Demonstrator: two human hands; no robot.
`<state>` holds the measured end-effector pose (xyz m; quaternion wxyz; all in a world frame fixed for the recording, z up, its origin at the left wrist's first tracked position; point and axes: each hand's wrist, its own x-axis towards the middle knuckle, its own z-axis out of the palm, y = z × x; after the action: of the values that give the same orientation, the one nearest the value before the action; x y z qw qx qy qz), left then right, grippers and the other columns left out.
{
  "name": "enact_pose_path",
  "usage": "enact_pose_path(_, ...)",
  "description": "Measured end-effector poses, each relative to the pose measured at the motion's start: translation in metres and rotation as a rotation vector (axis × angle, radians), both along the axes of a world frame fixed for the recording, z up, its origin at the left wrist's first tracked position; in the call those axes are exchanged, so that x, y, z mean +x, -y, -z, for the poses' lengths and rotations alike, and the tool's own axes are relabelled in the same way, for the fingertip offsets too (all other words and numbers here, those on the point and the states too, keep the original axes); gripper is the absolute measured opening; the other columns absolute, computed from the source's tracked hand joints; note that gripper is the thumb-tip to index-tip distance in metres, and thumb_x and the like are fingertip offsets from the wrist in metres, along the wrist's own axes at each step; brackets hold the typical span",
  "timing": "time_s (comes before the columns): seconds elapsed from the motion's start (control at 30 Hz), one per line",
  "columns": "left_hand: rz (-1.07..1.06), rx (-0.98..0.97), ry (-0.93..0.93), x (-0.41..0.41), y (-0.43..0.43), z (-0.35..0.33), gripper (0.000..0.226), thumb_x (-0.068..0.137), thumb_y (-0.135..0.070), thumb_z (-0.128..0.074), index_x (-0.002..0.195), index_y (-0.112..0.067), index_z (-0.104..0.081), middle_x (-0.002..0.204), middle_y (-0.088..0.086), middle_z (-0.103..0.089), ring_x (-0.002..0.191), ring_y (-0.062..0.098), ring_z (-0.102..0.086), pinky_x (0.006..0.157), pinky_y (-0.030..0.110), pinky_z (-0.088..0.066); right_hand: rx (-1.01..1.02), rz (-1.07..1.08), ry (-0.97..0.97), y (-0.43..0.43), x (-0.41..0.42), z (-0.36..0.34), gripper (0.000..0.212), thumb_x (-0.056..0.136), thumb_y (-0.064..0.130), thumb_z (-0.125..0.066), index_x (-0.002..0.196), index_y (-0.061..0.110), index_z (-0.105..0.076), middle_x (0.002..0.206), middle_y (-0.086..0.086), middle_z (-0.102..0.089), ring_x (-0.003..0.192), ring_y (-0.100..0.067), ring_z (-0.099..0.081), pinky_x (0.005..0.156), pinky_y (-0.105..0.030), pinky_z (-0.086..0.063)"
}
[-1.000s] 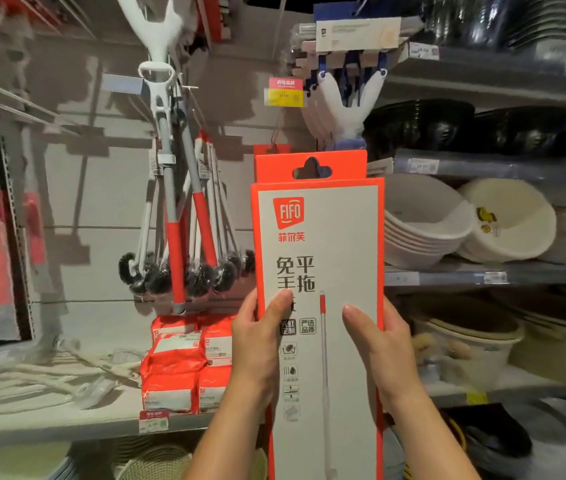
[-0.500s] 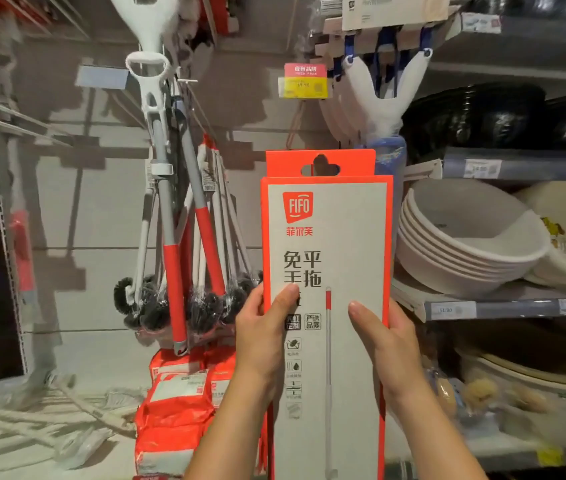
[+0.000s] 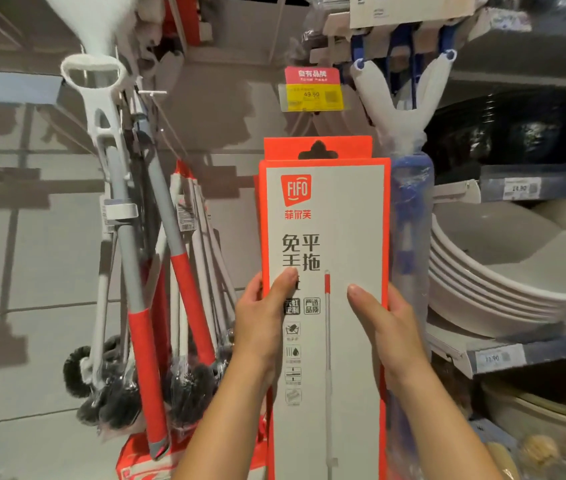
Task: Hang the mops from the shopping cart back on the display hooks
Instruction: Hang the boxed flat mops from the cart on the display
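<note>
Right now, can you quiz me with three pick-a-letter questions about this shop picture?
1. Where is the price tag?
A. above the mop box
B. under the bowls
C. on the floor

2. What colour is the border of the mop box?
A. green
B. orange-red
C. purple

3. How is the box held?
A. by one hand
B. by both hands
C. by nobody

Answers:
1 A, the yellow tag hangs above the box's top.
2 B, an orange-red edge frames its white front.
3 B, the left hand and the right hand each grip a side.
</note>
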<state>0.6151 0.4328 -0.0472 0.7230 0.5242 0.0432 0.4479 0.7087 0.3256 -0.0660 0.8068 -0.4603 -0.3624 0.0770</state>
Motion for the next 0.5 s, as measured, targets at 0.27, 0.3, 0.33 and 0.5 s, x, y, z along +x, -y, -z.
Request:
enact_pose_path(0.27,0.010,0.010,-0.004,0.040,-0.023,-0.027,0.031,0.087,-0.025,-0.064,0.113,-0.008,-0.064,0.094,0.008,-0.075,0.081,0.022,-0.073,0.060,0.027,-0.056,0.006,-0.011,0.031,-0.028,0.047,-0.031,0.029,0.090,0.012,-0.061,0.118,0.014,-0.063,0.103,-0.001,-0.074,0.092,-0.016,-0.072,0.066,-0.021,-0.056)
enact_pose_path(0.3,0.006,0.004,0.001,0.045,-0.025,-0.030,0.030,0.088,-0.024,-0.064,0.113,-0.008,-0.064,0.093,0.008,-0.075,0.080,0.022,-0.073,0.059,0.026,-0.056,0.010,-0.021,0.032,-0.031,0.051,-0.034,0.028,0.090,0.012,-0.061,0.118,0.014,-0.063,0.102,0.000,-0.074,0.091,-0.016,-0.072,0.065,-0.020,-0.056)
enact_pose_path(0.33,-0.003,-0.001,0.009,0.049,-0.027,-0.034,0.029,0.089,-0.023,-0.063,0.113,-0.007,-0.064,0.092,0.009,-0.075,0.078,0.021,-0.073,0.058,0.026,-0.055,0.017,-0.031,0.034,-0.034,0.056,-0.037,0.029,0.090,0.012,-0.061,0.119,0.013,-0.063,0.102,0.000,-0.074,0.091,-0.016,-0.072,0.065,-0.020,-0.056)
enact_pose_path(0.5,-0.049,0.003,0.023,0.067,-0.037,-0.047,0.026,0.090,-0.023,-0.063,0.109,-0.005,-0.065,0.091,0.011,-0.075,0.074,0.021,-0.073,0.055,0.025,-0.055,0.045,-0.079,0.049,-0.048,0.078,-0.050,0.028,0.089,0.009,-0.061,0.117,0.010,-0.064,0.099,0.000,-0.075,0.090,-0.015,-0.072,0.065,-0.019,-0.056)
